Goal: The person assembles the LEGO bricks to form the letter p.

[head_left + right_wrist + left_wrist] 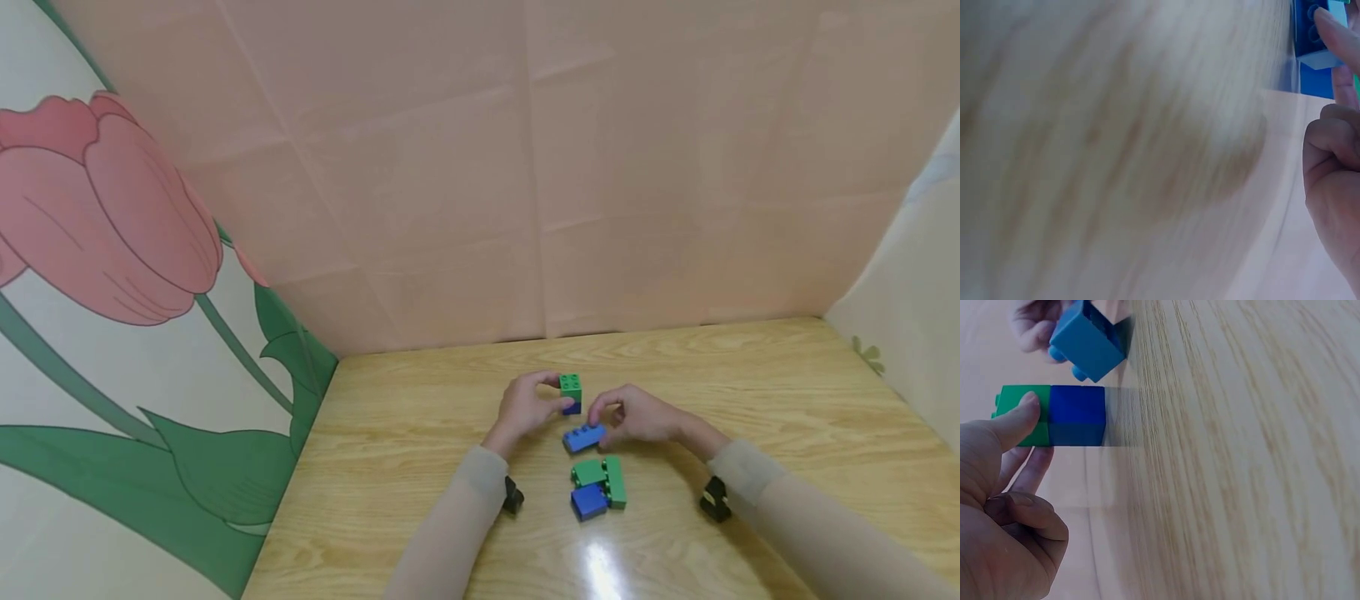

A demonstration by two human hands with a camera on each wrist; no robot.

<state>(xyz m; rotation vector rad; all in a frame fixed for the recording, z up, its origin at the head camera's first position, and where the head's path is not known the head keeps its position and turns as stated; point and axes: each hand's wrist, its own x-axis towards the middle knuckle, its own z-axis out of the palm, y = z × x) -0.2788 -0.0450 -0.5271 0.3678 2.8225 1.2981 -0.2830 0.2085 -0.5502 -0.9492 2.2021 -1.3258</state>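
Observation:
My left hand (522, 407) pinches a green toy building brick (570, 383) between thumb and fingers. That brick sits on top of a dark blue brick (1077, 415), and the pair stands upright on the table. To the right, my right hand (643, 414) grips a lighter blue brick (582, 438) at its right end. In the left wrist view this lighter brick (1088, 344) is tilted, apart from the stack. The right wrist view catches only part of the blue brick (1310, 50), at the top right edge, with a fingertip on it.
Nearer the front of the wooden table (397, 467) lie a green brick (589, 472), a long green brick (615, 482) and a dark blue brick (588, 502), close together. A pink cloth backdrop (450, 208) rises behind the table, and a tulip-printed panel (135, 367) stands at the left.

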